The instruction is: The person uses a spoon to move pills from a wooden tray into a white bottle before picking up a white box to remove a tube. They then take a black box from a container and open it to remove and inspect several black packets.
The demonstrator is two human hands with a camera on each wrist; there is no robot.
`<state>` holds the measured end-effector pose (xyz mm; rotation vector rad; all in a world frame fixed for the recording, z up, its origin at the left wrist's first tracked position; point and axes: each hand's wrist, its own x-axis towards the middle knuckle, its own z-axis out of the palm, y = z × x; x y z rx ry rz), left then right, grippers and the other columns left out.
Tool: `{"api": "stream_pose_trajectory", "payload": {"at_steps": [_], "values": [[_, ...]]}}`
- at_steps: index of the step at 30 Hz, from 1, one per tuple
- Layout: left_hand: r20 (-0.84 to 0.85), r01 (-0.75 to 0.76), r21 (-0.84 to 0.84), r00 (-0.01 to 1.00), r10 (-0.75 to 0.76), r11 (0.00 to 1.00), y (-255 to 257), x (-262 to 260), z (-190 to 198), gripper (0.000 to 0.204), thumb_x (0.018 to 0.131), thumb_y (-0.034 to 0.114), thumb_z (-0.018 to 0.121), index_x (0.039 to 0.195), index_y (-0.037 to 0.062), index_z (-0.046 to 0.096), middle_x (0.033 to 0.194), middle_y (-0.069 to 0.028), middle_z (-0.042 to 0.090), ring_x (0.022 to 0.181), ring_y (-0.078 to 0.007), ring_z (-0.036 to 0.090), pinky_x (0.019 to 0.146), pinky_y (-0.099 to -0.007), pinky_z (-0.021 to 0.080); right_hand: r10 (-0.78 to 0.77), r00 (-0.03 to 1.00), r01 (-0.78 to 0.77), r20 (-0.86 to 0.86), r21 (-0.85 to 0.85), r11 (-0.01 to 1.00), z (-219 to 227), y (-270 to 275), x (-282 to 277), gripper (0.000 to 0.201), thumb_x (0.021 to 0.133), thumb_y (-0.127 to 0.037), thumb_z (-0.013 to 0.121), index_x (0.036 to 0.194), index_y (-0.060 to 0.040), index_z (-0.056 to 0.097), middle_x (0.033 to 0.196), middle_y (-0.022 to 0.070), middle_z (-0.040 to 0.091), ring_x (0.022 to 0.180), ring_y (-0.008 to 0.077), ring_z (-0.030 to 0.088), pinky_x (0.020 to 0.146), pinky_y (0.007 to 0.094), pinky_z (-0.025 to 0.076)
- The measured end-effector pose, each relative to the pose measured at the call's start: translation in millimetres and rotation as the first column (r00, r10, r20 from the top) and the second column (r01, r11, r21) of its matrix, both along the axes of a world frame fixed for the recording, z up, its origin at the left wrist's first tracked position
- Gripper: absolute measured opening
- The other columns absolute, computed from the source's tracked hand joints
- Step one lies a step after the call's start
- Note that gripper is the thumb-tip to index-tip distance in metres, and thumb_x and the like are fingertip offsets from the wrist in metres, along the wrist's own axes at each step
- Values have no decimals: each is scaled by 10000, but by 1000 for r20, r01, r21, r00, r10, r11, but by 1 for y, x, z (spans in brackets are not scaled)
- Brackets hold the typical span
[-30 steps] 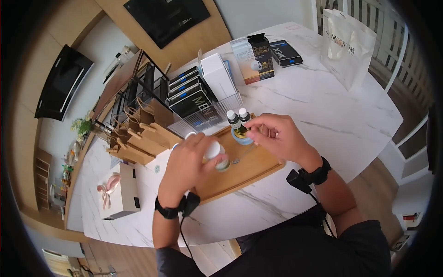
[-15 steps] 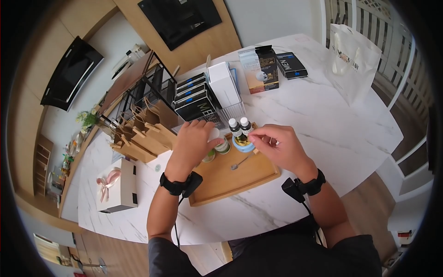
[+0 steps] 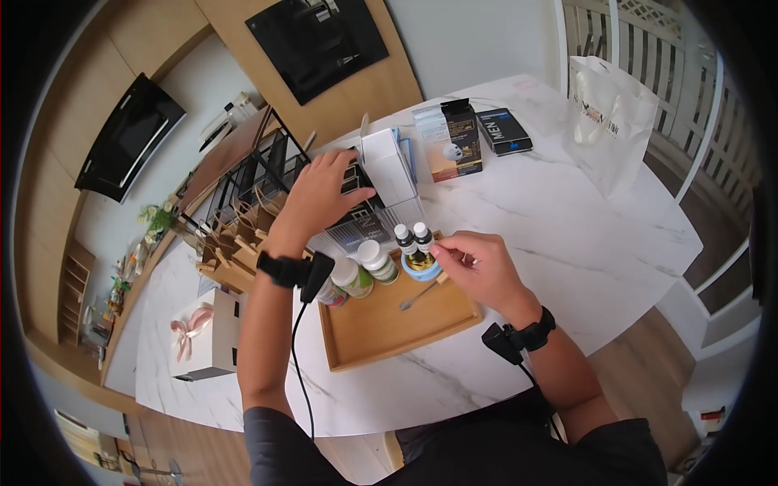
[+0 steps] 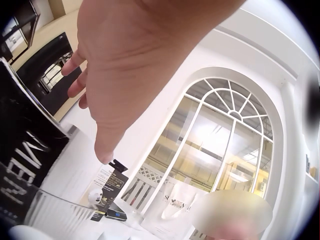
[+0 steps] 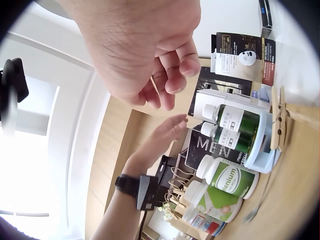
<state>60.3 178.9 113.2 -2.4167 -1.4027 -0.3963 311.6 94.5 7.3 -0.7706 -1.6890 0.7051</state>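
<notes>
My left hand [image 3: 318,194] hovers over the black "MEN" boxes [image 3: 366,217] in the clear organizer, fingers extended and thumb apart, holding nothing. In the head view my right hand [image 3: 489,267] is beside two small dark green bottles [image 3: 406,241] with white caps. Its fingers curl loosely around nothing, and the right wrist view has a gap between them and the bottles. Those bottles stand in a light blue holder [image 5: 262,152] on the wooden tray [image 3: 397,336]. Left of them, three white-capped supplement bottles [image 3: 378,264] line up on the tray, one labelled "Selenium" in the right wrist view.
A small spoon-like tool [image 3: 411,300] and a wooden clothespin [image 5: 278,120] lie near the holder. Brown paper bags [image 3: 231,255] and a ribboned white box [image 3: 209,332] stand left. Behind are a white box [image 3: 389,166], a mask box [image 3: 454,146] and a white bag [image 3: 612,121].
My left hand has let go of a white supplement bottle, now on the tray beside the others, and moved up and away to the black boxes. My right hand has stayed near the dark bottles.
</notes>
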Motion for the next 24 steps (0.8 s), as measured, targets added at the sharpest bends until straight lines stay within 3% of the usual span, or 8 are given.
{"api": "stream_pose_trajectory", "payload": {"at_steps": [4,7,8,11,14,15,22,24], "values": [[59,76,-63,996,-72,995,56,17,10,851,714,472,791,1373,58,447,1287,-206,530,1238,-376,478,1040,-432,386,-5,1000,5,-13,41,999,0,-4,-4,104,880,-78,685,872,25,683,671,40,628,531,57,501,490,216,405],[-47,-76,-238,997,67,968,88,31,18,1142,597,588,826,1457,24,331,1389,-262,454,1321,-389,414,1097,-422,340,-2,999,3,-34,28,1000,-4,-2,-6,116,881,-85,687,860,29,674,658,46,616,528,65,514,492,218,410],[-37,-67,-227,998,60,972,97,32,19,1142,597,588,826,1457,24,331,1389,-262,454,1321,-389,414,1097,-422,340,-9,1000,10,-25,39,999,-4,-2,-6,116,881,-85,687,860,29,674,658,46,616,528,65,514,492,218,410],[-143,-179,-560,983,118,809,116,37,15,1177,572,569,828,1434,-57,326,1375,-277,467,1293,-389,451,1093,-387,352,0,999,3,-52,57,998,-5,0,-6,120,880,-82,686,855,34,669,650,44,605,522,63,502,485,219,399],[-113,-131,-598,990,78,791,111,46,22,1141,587,549,825,1431,-48,341,1378,-276,465,1289,-393,453,1098,-385,347,12,997,-9,-71,44,999,-3,0,-3,116,879,-79,686,855,34,669,644,45,600,515,62,488,480,216,388],[-94,-121,-572,992,82,812,104,48,25,1100,607,533,817,1420,-49,359,1383,-276,460,1292,-390,448,1090,-391,357,9,996,-7,-88,28,1000,-2,0,-3,134,873,-108,683,833,19,662,649,86,607,500,128,506,473,268,393],[-44,22,-107,999,-27,994,32,55,89,977,608,394,839,1374,-35,411,1298,-264,487,1242,-376,464,1046,-398,399,-49,941,31,-334,-61,998,-5,12,8,139,903,-102,663,862,29,674,662,-1,602,530,64,500,464,229,396],[186,142,47,971,-148,989,-11,64,106,983,622,321,848,1413,-4,363,1307,-199,470,1233,-339,465,1057,-366,373,-126,855,-20,-503,-274,962,5,15,18,230,940,-162,612,1096,4,646,931,62,653,783,51,556,593,241,479]]}}
